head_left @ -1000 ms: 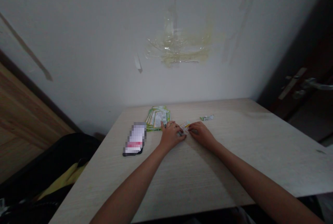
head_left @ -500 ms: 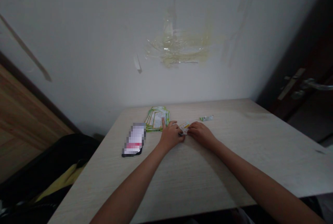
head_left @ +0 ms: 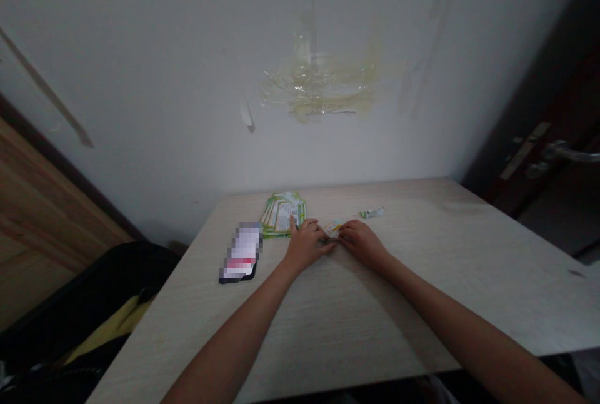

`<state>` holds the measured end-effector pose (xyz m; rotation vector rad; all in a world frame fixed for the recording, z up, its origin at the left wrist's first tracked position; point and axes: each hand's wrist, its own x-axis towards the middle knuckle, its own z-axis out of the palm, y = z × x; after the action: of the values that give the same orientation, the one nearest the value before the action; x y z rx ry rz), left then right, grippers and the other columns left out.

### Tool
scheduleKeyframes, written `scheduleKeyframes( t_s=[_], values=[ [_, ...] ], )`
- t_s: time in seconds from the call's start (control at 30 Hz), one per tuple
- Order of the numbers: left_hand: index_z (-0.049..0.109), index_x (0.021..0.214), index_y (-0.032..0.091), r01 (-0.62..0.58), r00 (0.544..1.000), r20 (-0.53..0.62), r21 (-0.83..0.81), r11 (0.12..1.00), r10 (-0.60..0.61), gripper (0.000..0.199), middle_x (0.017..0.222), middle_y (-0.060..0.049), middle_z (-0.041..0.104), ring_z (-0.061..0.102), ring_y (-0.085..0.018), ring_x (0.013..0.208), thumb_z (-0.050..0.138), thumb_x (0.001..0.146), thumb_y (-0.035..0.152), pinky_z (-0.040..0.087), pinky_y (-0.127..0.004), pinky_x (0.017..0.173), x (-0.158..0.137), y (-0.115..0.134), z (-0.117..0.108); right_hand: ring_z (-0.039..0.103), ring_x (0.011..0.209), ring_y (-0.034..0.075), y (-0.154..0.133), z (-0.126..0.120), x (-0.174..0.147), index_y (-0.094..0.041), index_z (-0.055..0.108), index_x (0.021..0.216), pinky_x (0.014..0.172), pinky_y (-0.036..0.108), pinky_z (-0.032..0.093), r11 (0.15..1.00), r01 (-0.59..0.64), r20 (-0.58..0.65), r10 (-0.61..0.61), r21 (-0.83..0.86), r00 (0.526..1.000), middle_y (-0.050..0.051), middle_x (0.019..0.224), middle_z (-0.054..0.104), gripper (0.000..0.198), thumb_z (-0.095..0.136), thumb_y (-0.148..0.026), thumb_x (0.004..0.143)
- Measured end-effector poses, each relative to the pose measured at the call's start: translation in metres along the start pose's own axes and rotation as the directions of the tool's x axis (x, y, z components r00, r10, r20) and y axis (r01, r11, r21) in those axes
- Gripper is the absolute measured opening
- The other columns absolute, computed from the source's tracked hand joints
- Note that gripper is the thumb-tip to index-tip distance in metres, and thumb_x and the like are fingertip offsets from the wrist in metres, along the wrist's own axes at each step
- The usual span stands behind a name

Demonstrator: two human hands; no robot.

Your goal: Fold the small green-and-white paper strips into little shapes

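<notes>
Between my two hands is a small piece of printed paper [head_left: 332, 227], white with yellow and blue marks, low over the table. My left hand [head_left: 307, 244] has its fingers bent at the paper's left side, with the thumb below it and one finger sticking up. On the paper's right side, my right hand [head_left: 360, 239] pinches the edge with fingers pressed together. Just beyond my left hand lies a fanned pile of green-and-white printed papers [head_left: 284, 213]. A small crumpled or folded green-and-white piece [head_left: 372, 212] rests farther back, past my right hand.
A phone [head_left: 244, 251] with a blurred screen lies left of my left forearm on the pale wooden table [head_left: 300, 329]. Behind the table stands a wall [head_left: 187, 79] with old tape on it. A dark door with a metal handle [head_left: 572, 152] is at the right.
My left fingers and thumb have shifted slightly along the paper, the thumb now reaching closer to my right hand. My right hand has hardly moved, and the pile stays put.
</notes>
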<state>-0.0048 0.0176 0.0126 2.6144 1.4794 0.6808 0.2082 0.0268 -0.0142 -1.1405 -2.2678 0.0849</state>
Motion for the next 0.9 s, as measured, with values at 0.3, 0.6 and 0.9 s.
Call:
scheduleKeyframes(
  t_s=[0.3,0.6,0.9],
  values=[
    [0.072,0.089,0.027,0.146,0.989,-0.003,-0.029,0.989,-0.146,0.024,0.107,-0.002,0.07,0.048,-0.026,0.125,0.058,0.092,0.046,-0.005,-0.074,0.111,0.0013,0.005,0.0052,0.065,0.096,0.022,0.0093,0.0049,-0.0028,-0.021,0.073,0.088,0.09,0.037,0.05,0.971,-0.135,-0.076,0.152,0.197,0.985,0.007,0.098,0.073,0.009,0.069,-0.026,0.082],
    [0.067,0.105,0.031,0.149,0.987,-0.051,-0.048,0.988,-0.151,0.019,0.102,0.0,0.071,0.056,-0.022,0.111,0.061,0.091,0.041,-0.007,-0.069,0.114,0.0075,0.0084,0.0034,0.063,0.098,0.023,0.0095,0.0043,0.0,-0.02,0.073,0.088,0.091,0.037,0.048,0.949,-0.205,-0.077,0.229,0.24,0.97,0.007,0.094,0.072,0.011,0.072,-0.025,0.079],
    [0.069,0.103,0.033,0.086,0.996,-0.041,0.032,0.996,-0.085,0.018,0.107,0.0,0.068,0.055,-0.021,0.114,0.058,0.093,0.042,-0.007,-0.069,0.114,0.007,0.006,0.0074,0.062,0.096,0.022,0.0082,0.0047,0.0001,-0.02,0.072,0.084,0.09,0.036,0.047,0.939,-0.237,-0.063,0.26,0.25,0.964,0.005,0.092,0.072,0.007,0.07,-0.02,0.077]
  ],
)
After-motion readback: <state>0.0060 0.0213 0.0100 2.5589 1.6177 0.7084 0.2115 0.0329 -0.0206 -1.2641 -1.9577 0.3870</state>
